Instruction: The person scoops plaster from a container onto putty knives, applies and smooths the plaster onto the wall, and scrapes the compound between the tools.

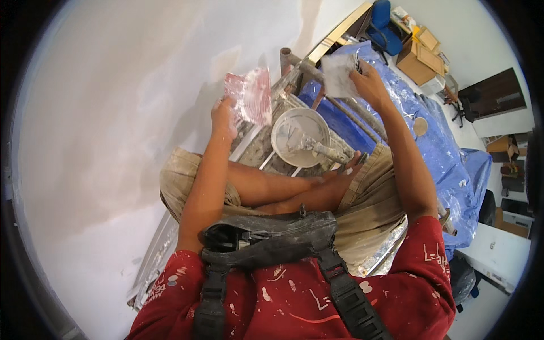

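My left hand [223, 119] grips a flat reddish-pink plastic filler spreader [250, 97], streaked with white paste and held up close to the wall. In my right hand [370, 85] is a second flat filler spreader [338, 76], pale grey-white with a dark edge by my fingers. Between the two hands, lower down, stands a round pale bucket [274, 137] with whitish filler inside. A paste-covered tool handle [330, 152] leans out over its right rim; the tool's other end is hard to make out.
I sit cross-legged on a paint-spattered scaffold platform [258, 148] beside a white wall [113, 141] with duller patches. Metal scaffold tubes [362, 118] run along the right. Beyond them lie blue plastic sheeting [439, 156], a blue chair [384, 31] and cardboard boxes [420, 59].
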Demonstrator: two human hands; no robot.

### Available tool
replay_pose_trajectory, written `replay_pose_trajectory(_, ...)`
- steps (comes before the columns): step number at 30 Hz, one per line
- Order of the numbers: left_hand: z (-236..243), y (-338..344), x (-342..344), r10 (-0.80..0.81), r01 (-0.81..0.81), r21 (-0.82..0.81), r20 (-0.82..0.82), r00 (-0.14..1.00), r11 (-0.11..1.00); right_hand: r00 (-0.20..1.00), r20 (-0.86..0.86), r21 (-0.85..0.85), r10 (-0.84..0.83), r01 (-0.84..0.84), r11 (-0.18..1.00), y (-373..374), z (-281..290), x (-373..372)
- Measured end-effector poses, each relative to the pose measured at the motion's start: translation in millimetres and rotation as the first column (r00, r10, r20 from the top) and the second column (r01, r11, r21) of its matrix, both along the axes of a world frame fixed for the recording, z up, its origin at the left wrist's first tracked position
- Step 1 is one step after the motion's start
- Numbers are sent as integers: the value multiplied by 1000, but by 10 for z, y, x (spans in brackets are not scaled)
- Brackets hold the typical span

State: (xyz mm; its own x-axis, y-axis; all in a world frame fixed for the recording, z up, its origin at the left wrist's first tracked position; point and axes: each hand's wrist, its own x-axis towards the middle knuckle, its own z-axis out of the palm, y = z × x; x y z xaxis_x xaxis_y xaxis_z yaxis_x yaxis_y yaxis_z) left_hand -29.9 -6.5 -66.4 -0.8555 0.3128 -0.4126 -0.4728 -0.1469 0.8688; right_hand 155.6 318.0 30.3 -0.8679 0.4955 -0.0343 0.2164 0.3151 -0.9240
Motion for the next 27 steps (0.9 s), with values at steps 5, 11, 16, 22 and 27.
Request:
replay_pose_trajectory(5,60,107,-42,153,-173,94,190,970,980,967,230,306,105,-175,936,-25,-568,-54)
replay_pose_trajectory(11,30,119,-110,151,-203,256,209,966,945,915,137,186,378,-399,898,-946,-1071,-432)
replay_pose_trajectory(16,136,240,-42,18,-75,380,151,988,922,872,223,147,437,-473,869,-1706,-1282,-739)
replay_pose_trajectory(22,121,251,74,-17,-69,480,172,985,874,787,333,414,519,-617,669,-1741,-939,-789)
replay_pose_trajectory(27,105,345,170,-172,143,290,77,982,946,609,715,470,343,-783,409,-1269,-533,-219)
